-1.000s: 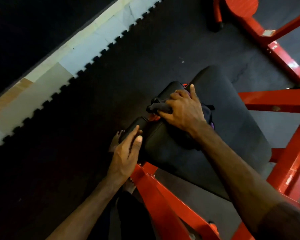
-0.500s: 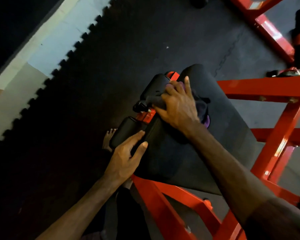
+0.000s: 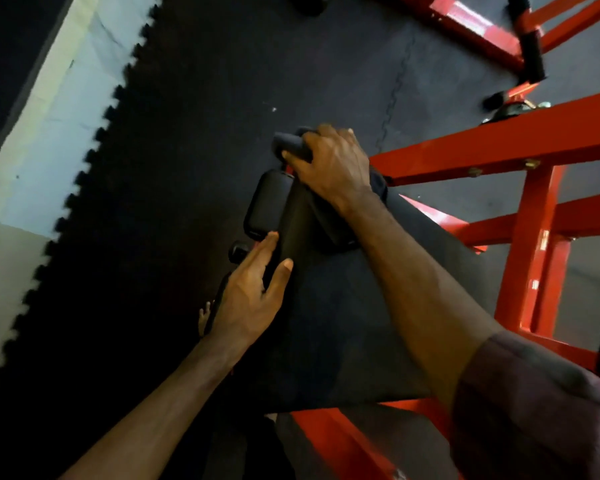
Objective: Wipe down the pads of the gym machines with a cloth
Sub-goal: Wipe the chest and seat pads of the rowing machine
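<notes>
A big black pad [image 3: 343, 323] is seen from above, set on a red frame [image 3: 520, 147]. The right hand [image 3: 329, 164] is placed at the far end of this pad, with its fingers curled over a dark cloth [image 3: 290, 145]. The cloth is gripped and pressed down there, and one bunched end of it sticks out past the fingers on the left. More dark cloth can be seen just behind the wrist, but it is too dim to tell its shape. The left hand [image 3: 253, 292] is laid flat on the left edge of the big pad, with its fingers straight and its thumb spread out on top; nothing is held in it. A small black pad [image 3: 267, 204] is seen just beside the big one, on its left side, near the tips of the left fingers. A small black knob [image 3: 239, 252] is found just below that small pad. A dark rubber mat [image 3: 187, 116] with a toothed edge is spread under the machine. A pale floor [image 3: 49, 140] is seen past the mat on the left.
</notes>
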